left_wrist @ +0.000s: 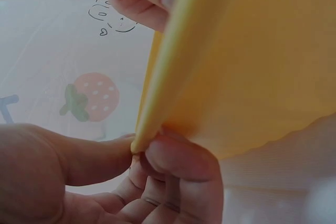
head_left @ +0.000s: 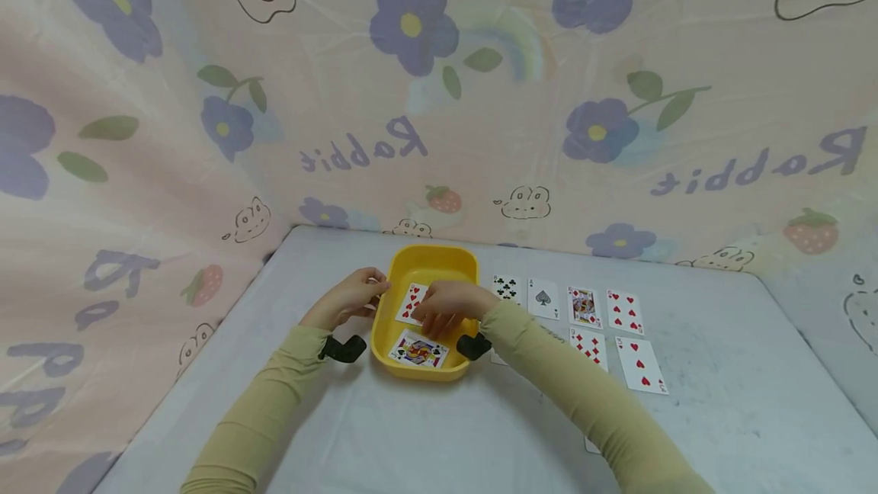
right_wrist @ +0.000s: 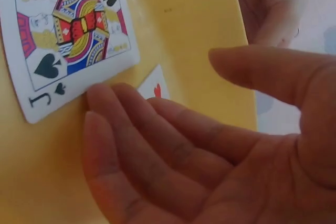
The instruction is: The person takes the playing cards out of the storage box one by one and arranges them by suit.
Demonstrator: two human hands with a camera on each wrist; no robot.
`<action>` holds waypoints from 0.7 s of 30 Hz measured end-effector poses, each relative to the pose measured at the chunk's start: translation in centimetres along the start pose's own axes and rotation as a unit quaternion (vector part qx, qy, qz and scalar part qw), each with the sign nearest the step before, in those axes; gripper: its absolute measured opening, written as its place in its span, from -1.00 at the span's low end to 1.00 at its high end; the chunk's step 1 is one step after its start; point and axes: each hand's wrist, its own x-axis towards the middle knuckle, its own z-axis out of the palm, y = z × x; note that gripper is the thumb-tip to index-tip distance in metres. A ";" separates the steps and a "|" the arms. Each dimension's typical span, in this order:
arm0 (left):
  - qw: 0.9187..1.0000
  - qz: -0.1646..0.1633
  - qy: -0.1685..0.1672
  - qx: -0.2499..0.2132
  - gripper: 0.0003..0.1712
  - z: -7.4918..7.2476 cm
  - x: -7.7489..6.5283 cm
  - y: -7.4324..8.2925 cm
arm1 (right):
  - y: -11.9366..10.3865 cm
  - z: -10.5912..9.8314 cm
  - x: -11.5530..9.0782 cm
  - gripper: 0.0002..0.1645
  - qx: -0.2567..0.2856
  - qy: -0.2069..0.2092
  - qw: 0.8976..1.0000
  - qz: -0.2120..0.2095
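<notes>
A yellow tray (head_left: 427, 253) sits on the table. My left hand (head_left: 350, 299) pinches its left rim between thumb and fingers, as the left wrist view shows at the tray wall (left_wrist: 168, 66). My right hand (head_left: 449, 306) is inside the tray, fingers loosely bent and thumb apart, holding nothing. Its fingertips are right at the edge of the jack of spades (right_wrist: 76, 35), which lies face up at the tray's near end. Farther in, a red heart card (head_left: 410, 303) lies partly covered by the right hand.
To the right of the tray, face-up cards lie in rows: a clubs card (head_left: 507, 287), the ace of spades (head_left: 543, 299), a king (head_left: 585, 306), a six of hearts (head_left: 625, 312), a diamonds card (head_left: 588, 346) and a three of hearts (head_left: 641, 364). My right sleeve covers others.
</notes>
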 end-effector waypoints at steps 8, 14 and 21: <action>1.000 -0.005 0.002 -0.003 -0.80 0.0 0.1 0.0 | -0.5 0.8 0.1 -0.67 -0.019 -0.012 1.000 0.011; 1.000 -0.005 0.003 -0.004 -0.80 0.0 0.1 0.0 | -0.5 0.9 0.2 -0.81 -0.036 -0.019 0.999 0.008; 1.000 -0.005 0.001 -0.006 -0.80 0.0 0.0 0.1 | -0.5 0.9 0.3 -0.92 -0.051 -0.032 0.998 -0.006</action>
